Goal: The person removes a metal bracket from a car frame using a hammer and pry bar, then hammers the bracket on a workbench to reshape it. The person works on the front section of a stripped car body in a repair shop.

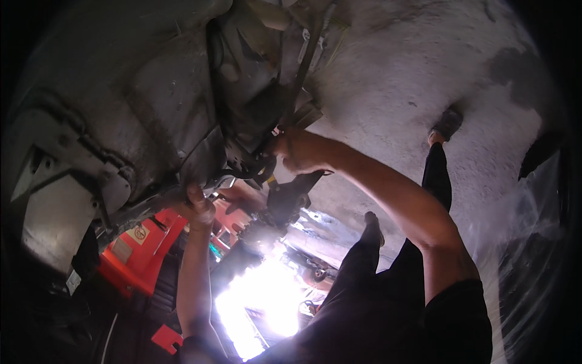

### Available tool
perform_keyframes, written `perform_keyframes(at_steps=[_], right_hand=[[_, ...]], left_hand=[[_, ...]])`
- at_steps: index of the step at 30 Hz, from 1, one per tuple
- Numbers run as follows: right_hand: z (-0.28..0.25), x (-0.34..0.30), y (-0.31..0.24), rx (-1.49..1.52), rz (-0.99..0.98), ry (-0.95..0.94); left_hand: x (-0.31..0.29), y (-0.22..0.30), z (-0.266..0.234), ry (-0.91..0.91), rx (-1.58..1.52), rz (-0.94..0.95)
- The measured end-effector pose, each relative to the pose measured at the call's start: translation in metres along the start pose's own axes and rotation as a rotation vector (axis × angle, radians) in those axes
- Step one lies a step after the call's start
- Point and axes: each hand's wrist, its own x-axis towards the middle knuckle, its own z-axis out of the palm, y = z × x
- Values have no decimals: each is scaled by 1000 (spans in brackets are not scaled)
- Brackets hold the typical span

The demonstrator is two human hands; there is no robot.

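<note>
My left hand [199, 209] is raised to the lower edge of a large, dirty dark metal body [151, 115], which looks like a vehicle's underside. Its thumb points up and the fingers curl around the edge, partly out of sight. To the right, my right hand [297, 151] reaches in among dark brackets and hoses [245, 151]. Its fingers are bent and closed at a small part that I cannot make out. A dark block-shaped part [289, 197] hangs just below this hand. A long dark bar [309, 54] runs upward beyond it.
A red painted metal frame [142, 252] with labels stands at lower left, near a bare metal plate [57, 218]. Glaring light [260, 297] washes out the lower middle. My legs and shoes [447, 124] are over the grey concrete floor [394, 73]. Clear plastic sheeting [521, 224] hangs at right.
</note>
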Motion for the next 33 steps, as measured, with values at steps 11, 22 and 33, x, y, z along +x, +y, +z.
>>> perform_keyframes(at_steps=[11, 22, 33], right_hand=[[-51, 14, -5, 505, 168, -222], [-9, 31, -3, 145, -7, -291], [-9, 35, 5, -45, 8, -326]], left_hand=[[-14, -16, -2, 73, -147, -86], [-21, -10, -12, -108, 735, 376], [-8, 0, -4, -70, 283, 144]])
